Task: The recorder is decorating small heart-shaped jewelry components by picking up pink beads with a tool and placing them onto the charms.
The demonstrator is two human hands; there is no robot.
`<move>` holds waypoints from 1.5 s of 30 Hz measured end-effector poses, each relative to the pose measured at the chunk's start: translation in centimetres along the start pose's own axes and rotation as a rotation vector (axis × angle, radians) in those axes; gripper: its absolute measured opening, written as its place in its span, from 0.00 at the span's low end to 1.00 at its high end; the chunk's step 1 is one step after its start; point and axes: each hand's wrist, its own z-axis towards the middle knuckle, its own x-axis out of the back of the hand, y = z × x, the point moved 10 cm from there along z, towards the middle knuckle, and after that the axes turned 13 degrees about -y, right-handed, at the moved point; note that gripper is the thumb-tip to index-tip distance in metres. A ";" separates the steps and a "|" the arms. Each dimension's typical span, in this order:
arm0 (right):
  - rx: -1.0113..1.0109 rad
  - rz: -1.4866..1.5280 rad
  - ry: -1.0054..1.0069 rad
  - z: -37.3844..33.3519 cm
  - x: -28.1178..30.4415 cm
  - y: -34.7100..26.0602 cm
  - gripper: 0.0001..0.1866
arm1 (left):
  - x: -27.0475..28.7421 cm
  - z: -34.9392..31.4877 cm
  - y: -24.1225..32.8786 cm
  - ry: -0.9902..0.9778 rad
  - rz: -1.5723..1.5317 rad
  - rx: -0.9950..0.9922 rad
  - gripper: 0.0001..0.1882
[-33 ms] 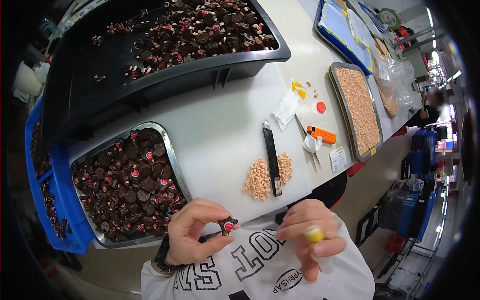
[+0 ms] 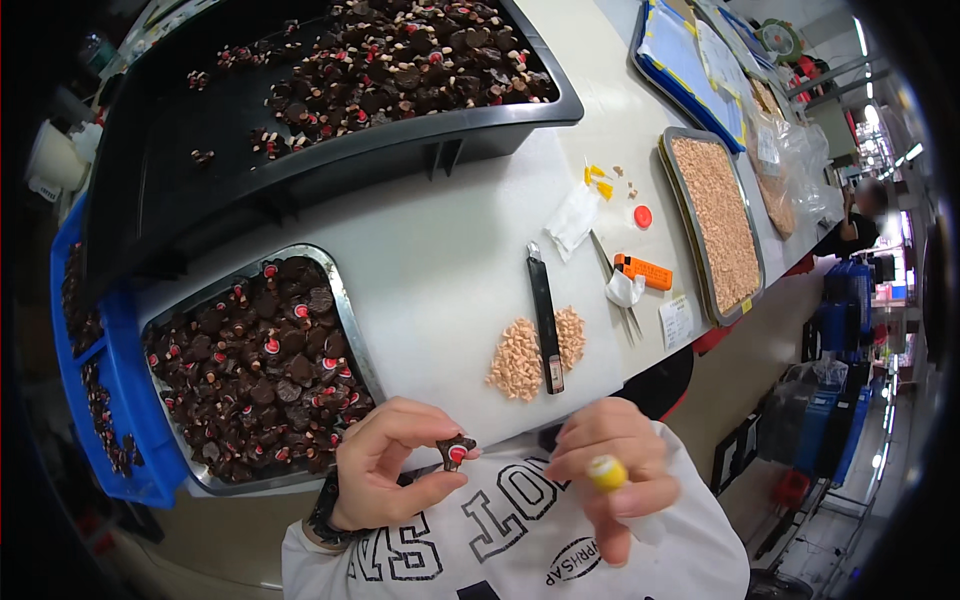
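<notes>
The right hand (image 2: 612, 472) is hiding most of a yellow-tipped tool (image 2: 607, 472); the blue crate (image 2: 120, 400) is running off the left rim.

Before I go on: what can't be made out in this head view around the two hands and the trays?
- Right hand: the yellow-tipped object is mostly hidden by its fingers; its kind is unclear.
- Left hand: the small dark part with a red spot is too small for detail.
- Blue crate: cut off by the dark fisheye rim.
- Person at far right: blurred.
- Tan pieces: too small to identify.
</notes>
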 end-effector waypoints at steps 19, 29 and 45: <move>-0.162 0.373 -0.069 -0.5 -3.8 4.1 0.36 | 0.6 -0.3 0.9 -0.012 0.194 -0.070 0.21; -0.222 0.408 -0.080 -0.7 -4.0 4.4 0.31 | 0.8 -0.4 0.8 0.012 0.136 -0.064 0.21; -0.179 0.411 -0.086 -0.7 -3.8 4.1 0.28 | 0.9 -1.0 -0.6 -0.001 0.036 0.015 0.22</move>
